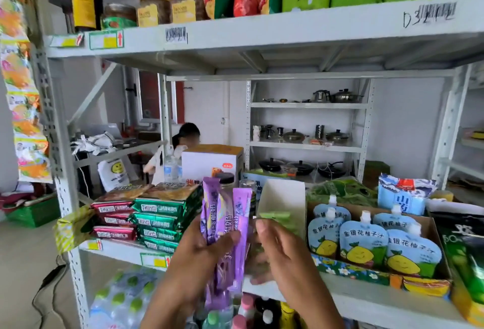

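Left hand (201, 255) is clamped round a bunch of purple stick packets (222, 213), just left of the white open box (285, 195) and out in front of the shelf edge (366, 300). Their long axis runs near upright, with the tops level with the box and the lower ends pointing down past the shelf edge. They're slim glossy sachets, some deep violet, some paler lilac, with white lettering running lengthwise.

Right hand (285, 255) sits just below the box, thumb raised toward a green packet (275, 216) lying in it. Its fingers curl underneath in a blur, so I cannot tell whether they grip anything.

Right of the box is a cardboard tray (432, 226) of pale blue spouted juice pouches (366, 239). Left of the box are stacked green and red flat packs (157, 213). A dark-lidded jar (225, 178) stands left of the box, half hidden behind the sachets.
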Available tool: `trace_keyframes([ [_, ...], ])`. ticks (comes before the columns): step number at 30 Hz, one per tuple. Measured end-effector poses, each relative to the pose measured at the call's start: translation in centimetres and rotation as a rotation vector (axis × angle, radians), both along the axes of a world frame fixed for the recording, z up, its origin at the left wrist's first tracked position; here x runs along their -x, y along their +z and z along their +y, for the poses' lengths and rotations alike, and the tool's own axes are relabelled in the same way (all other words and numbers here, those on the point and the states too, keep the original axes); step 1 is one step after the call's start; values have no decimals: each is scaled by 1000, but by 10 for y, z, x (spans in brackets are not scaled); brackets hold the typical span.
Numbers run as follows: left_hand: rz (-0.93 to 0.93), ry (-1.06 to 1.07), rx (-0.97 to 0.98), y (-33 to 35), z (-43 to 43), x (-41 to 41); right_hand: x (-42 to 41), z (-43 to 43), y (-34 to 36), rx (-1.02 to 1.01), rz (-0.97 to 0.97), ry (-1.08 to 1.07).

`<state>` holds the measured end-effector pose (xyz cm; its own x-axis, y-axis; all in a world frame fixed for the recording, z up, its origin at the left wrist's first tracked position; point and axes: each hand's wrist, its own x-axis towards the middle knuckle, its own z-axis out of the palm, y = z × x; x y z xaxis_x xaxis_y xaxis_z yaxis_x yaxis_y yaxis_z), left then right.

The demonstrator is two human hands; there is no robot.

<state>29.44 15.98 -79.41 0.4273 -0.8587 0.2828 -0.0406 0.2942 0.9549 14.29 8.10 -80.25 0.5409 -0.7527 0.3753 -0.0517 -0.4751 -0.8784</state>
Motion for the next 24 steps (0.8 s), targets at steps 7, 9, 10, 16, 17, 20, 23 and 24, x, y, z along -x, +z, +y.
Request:
trace_keyframes([
  [7,42,112,-249,-78,41,54,29,65,-77,-77,-102,-17],
  [9,128,102,-221,-94,51,57,34,63,-98,-26,-7,-46],
  [10,152,98,-226,-101,56,60,38,63,-109,-17,15,-71],
  [16,234,213,-230,-134,60,67,56,72,-130,-333,-134,-75],
  [17,281,194,-224,-134,61,70,59,72,-129,-399,-159,-27],
  [20,374,133,-215,-134,63,81,66,75,-131,-464,-215,59],
  [23,390,128,-214,-137,64,86,66,78,-134,-491,-273,29],
  [24,385,129,-218,-138,64,86,66,78,-134,-516,-298,19],
])
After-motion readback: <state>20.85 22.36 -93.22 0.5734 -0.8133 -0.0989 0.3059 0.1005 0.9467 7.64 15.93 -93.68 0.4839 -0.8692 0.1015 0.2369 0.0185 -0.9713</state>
